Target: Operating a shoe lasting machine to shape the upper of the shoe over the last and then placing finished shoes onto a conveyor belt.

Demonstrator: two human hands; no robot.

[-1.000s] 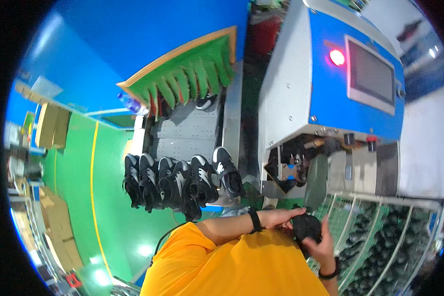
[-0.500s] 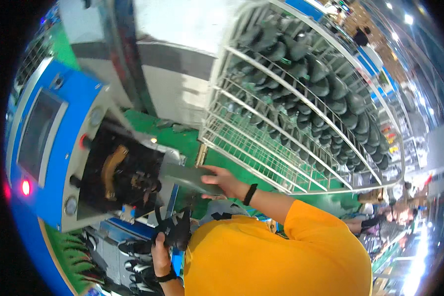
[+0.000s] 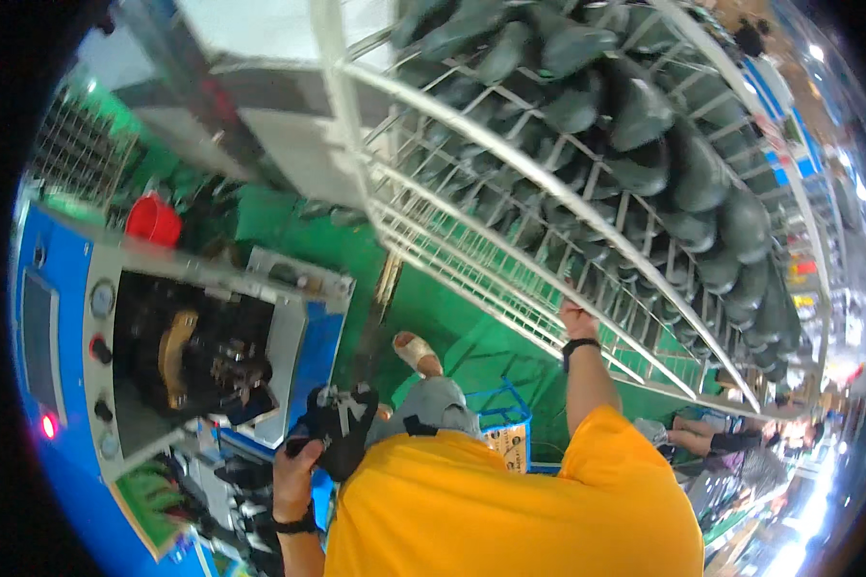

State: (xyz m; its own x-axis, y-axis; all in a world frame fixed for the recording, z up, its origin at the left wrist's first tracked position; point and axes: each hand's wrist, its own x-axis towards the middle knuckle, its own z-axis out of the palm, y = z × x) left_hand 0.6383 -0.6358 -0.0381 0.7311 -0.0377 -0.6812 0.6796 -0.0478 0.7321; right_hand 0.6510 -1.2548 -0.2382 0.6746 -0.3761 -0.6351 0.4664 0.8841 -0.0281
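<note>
Reaches with the bare right hand (image 3: pixel 576 322) to the white metal wire rack (image 3: pixel 341 82), between three and four o'clock, instead of gripping a smooth grey-green elongated form beside the boxy blue-and-white machine (image 3: pixel 94 382) as half a second ago. Carries the black fabric shoe with white markings (image 3: pixel 342 435) in the bare left hand (image 3: pixel 294 471) alone at seven o'clock, against both hands near four a second ago. Shows the machine swung from one to nine o'clock since then, plus a red plastic bucket (image 3: pixel 154 221) newly visible near half past nine.
</note>
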